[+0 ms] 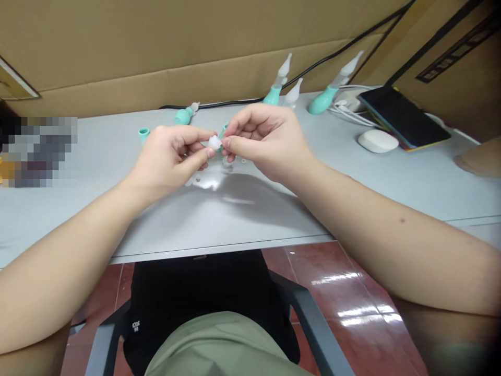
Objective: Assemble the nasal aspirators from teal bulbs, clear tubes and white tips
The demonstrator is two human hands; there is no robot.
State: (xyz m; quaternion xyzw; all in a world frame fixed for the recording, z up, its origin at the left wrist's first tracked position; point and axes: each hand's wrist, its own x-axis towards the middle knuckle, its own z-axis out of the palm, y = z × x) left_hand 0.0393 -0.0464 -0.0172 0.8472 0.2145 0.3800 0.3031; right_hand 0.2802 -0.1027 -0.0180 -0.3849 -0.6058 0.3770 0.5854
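I seem to be in a makeshift workroom: cardboard stands behind the worktop, several teal bulbs sit toward its back, and an armchair and shiny red floor tiles show below its front edge.

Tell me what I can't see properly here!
All in the head view:
White piece: partly hidden by the left hand.
Teal part: partly hidden by the right hand.
Bits under the hands: too small to name.
Box writing: too blurred to read.
Far left: a blocky patch hides what's there.
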